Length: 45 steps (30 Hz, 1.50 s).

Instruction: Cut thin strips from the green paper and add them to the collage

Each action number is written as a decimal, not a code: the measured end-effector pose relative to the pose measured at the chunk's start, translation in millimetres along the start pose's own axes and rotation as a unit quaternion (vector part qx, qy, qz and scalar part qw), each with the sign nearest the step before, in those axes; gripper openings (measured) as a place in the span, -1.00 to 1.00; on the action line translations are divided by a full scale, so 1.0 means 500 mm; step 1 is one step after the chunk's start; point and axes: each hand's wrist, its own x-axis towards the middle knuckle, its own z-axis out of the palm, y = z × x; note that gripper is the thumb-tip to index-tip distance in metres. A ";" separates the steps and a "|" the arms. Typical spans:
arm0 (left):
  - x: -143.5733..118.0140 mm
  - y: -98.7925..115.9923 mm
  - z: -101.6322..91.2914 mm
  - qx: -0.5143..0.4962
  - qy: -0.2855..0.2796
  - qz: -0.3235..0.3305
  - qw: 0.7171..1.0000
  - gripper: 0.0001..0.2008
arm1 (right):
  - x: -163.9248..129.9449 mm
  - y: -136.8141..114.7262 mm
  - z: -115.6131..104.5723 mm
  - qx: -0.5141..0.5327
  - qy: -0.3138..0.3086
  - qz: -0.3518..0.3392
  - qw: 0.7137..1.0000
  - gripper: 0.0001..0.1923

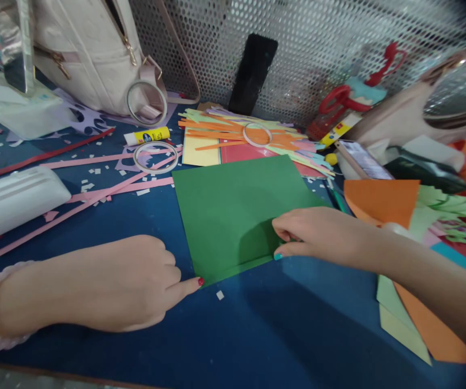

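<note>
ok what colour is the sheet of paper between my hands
The sheet of paper is plain green; the head view shows it best.

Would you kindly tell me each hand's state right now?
Left hand: mostly closed, one digit at a corner of the green paper.
Right hand: curled at the paper's near edge; grip unclear.

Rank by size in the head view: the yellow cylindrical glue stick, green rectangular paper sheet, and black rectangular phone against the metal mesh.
1. Green rectangular paper sheet
2. Black rectangular phone
3. Yellow cylindrical glue stick
</note>
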 end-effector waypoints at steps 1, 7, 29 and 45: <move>0.000 -0.001 -0.001 -0.005 0.002 -0.001 1.000 -0.65 | -0.004 0.006 0.007 0.027 0.012 -0.023 0.999 -0.72; 0.006 -0.012 -0.013 -0.036 0.075 -0.007 0.996 -0.76 | -0.028 0.016 0.044 0.148 0.074 -0.164 0.973 -0.79; 0.042 -0.030 0.027 -0.054 0.073 0.003 0.996 -0.62 | 0.006 -0.062 0.058 0.075 0.144 -0.204 0.966 -0.79; 0.044 -0.026 0.037 -0.075 0.105 -0.010 0.992 -0.63 | -0.037 -0.115 0.134 -0.109 0.384 -0.182 0.899 -0.67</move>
